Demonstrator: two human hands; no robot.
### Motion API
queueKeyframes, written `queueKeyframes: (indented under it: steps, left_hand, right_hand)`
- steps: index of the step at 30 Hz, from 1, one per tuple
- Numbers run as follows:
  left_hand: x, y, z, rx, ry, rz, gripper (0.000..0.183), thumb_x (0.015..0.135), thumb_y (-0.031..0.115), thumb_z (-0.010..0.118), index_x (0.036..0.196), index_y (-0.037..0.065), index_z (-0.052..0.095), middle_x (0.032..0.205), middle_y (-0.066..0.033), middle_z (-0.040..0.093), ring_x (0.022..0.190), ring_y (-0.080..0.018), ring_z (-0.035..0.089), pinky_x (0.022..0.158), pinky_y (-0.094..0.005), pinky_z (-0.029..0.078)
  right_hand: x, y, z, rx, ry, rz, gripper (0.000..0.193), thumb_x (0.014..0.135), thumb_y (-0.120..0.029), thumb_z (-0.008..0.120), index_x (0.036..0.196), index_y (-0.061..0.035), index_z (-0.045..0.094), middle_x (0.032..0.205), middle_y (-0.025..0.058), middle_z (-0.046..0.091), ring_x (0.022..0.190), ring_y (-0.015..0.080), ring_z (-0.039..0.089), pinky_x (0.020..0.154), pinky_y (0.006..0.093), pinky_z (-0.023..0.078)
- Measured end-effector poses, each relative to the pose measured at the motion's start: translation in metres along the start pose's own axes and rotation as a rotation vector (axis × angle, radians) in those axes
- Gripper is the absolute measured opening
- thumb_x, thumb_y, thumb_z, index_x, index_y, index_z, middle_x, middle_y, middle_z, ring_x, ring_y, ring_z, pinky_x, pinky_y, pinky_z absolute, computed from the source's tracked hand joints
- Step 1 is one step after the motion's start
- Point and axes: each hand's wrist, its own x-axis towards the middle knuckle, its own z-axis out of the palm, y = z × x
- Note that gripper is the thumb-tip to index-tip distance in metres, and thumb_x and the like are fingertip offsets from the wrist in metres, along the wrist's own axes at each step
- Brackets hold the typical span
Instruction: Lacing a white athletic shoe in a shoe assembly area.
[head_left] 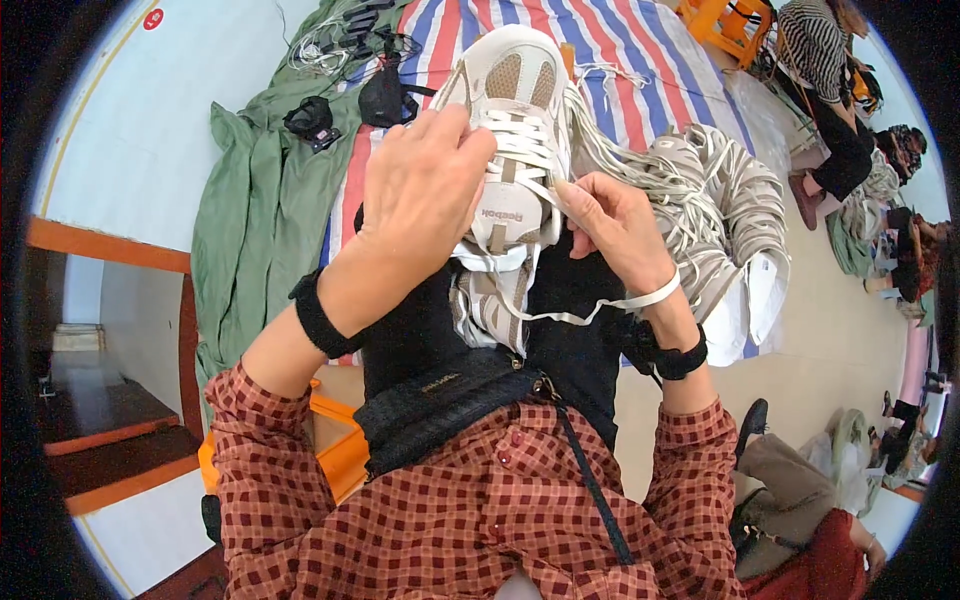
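Observation:
A white and beige sneaker rests toe-away over my lap, its tongue and crossed white laces facing up. My left hand lies along the shoe's left side at the lacing, fingers curled; what the fingertips grip is hidden. At the right edge of the lacing, my right hand pinches a white shoelace between thumb and forefinger. The lace's loose length hangs below the shoe and passes over my right wrist. Under it, nearer my body, another sneaker partly shows between my legs.
A heap of beige sneakers with laces lies to the right on a striped sheet. Green cloth with black pouches is at the left. An orange stool stands under me. Other people sit along the right.

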Motion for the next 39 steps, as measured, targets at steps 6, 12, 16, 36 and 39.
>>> queueKeyframes:
  steps: [6,12,16,36,39]
  left_hand:
    - [0.007,-0.007,0.002,-0.143,-0.211,-0.135,0.009,0.073,0.009,0.062,0.082,0.007,0.059,0.08,-0.0104,0.054,0.077,-0.0315,0.058,0.066,-0.0429,0.045]
    - [-0.004,-0.007,0.02,-0.249,-0.031,-0.04,0.011,0.073,0.007,0.061,0.083,0.009,0.061,0.079,-0.0081,0.053,0.075,-0.0295,0.057,0.063,-0.0391,0.045]
    - [-0.018,-0.009,0.022,-0.127,0.042,0.235,0.017,0.071,0.005,0.059,0.086,0.01,0.063,0.078,-0.0048,0.05,0.075,-0.0248,0.056,0.062,-0.0369,0.046]
    - [-0.022,0.021,0.008,0.029,0.001,-0.044,0.021,0.07,0.009,0.063,0.09,0.003,0.06,0.111,-0.0142,0.057,0.105,-0.0305,0.054,0.086,-0.0407,0.042]
    - [-0.01,0.017,0.013,0.056,0.043,0.065,0.018,0.072,0.01,0.058,0.088,0.003,0.058,0.109,-0.0141,0.056,0.105,-0.029,0.053,0.087,-0.0411,0.04]
  right_hand:
    - [-0.004,-0.005,-0.01,0.137,-0.177,0.173,0.028,0.091,-0.029,0.062,0.079,-0.0033,0.062,0.063,-0.0027,0.053,0.052,0.0059,0.053,0.047,0.0198,0.045]
    - [-0.017,-0.016,0.005,-0.253,-0.096,-0.198,0.011,0.085,-0.016,0.063,0.088,-0.0053,0.065,0.061,0.0045,0.054,0.056,0.0111,0.058,0.05,0.0261,0.047]
    - [-0.014,-0.025,-0.02,-1.026,0.215,-0.726,0.029,0.078,-0.008,0.059,0.104,-0.0181,0.067,0.066,0.0067,0.057,0.059,0.0264,0.061,0.051,0.034,0.046]
    - [-0.046,0.014,-0.041,-1.133,0.28,-0.741,0.039,0.077,-0.002,0.059,0.114,-0.0104,0.062,0.062,0.0028,0.047,0.06,0.0204,0.054,0.079,0.0386,0.049]
    - [-0.045,0.018,-0.041,-1.126,0.229,-0.745,0.036,0.079,-0.002,0.058,0.114,-0.009,0.062,0.063,0.0036,0.048,0.06,0.0207,0.054,0.08,0.0394,0.048]
